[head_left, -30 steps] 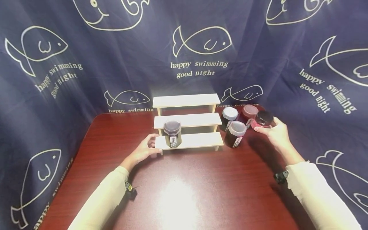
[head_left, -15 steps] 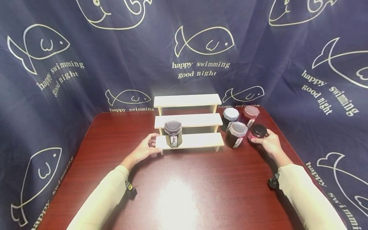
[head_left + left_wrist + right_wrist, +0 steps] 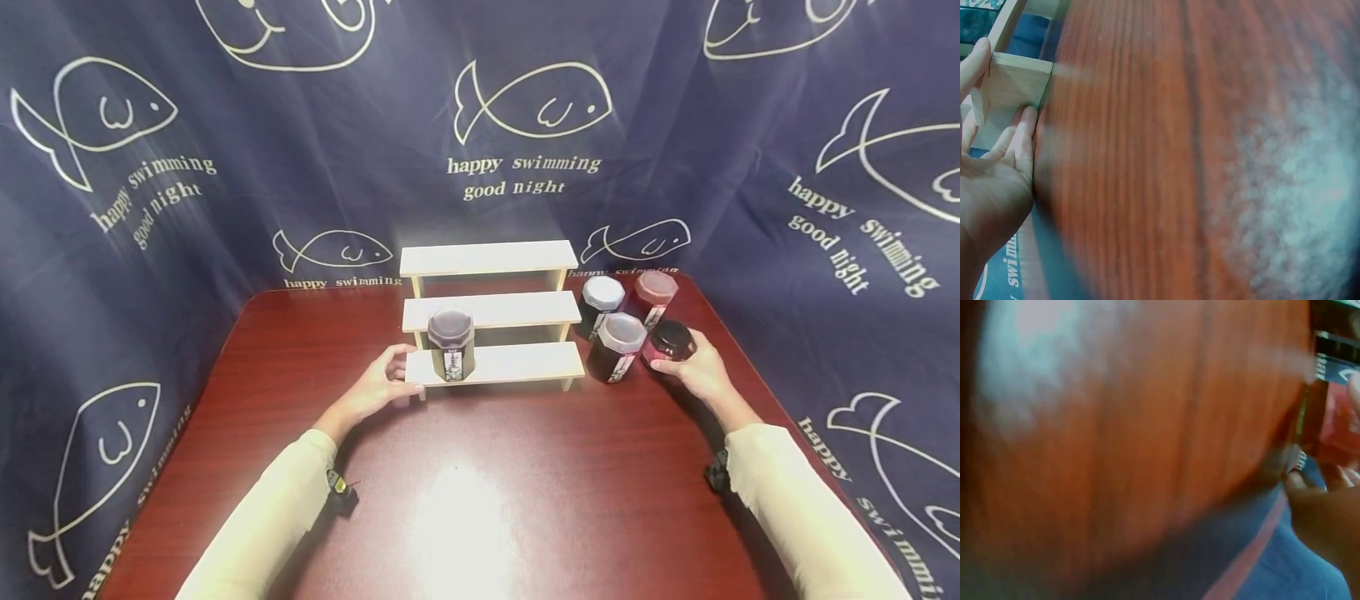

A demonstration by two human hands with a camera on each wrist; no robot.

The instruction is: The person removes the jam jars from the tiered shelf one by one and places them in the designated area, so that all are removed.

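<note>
A three-tier pale wooden display stand [image 3: 525, 363] stands on the table, with a grey-lidded octagonal jar [image 3: 452, 348] upright at the left of its lowest step. My left hand [image 3: 373, 388] holds that step's left end, thumb at the front edge and the other fingers around the side. In the left wrist view, the fingers [image 3: 1024, 140] reach along the wooden end. To the right of the stand, my right hand [image 3: 707, 368] grips a small jar [image 3: 669, 342] with a black lid and red body. The right wrist view catches the jar's red side [image 3: 1340, 422] at its edge.
Beside the stand's right end are a jar with a pale blue lid [image 3: 602, 293], a dark jar with a grey lid [image 3: 619, 348] and a red-lidded jar [image 3: 655, 292], close together. A navy fish-print curtain [image 3: 337, 150] hangs behind the reddish-brown table [image 3: 570, 492].
Over the second, my right hand has brought the black-lidded jar toward me and slightly left, down beside the grey-lidded dark jar. My left hand stays at the stand.
</note>
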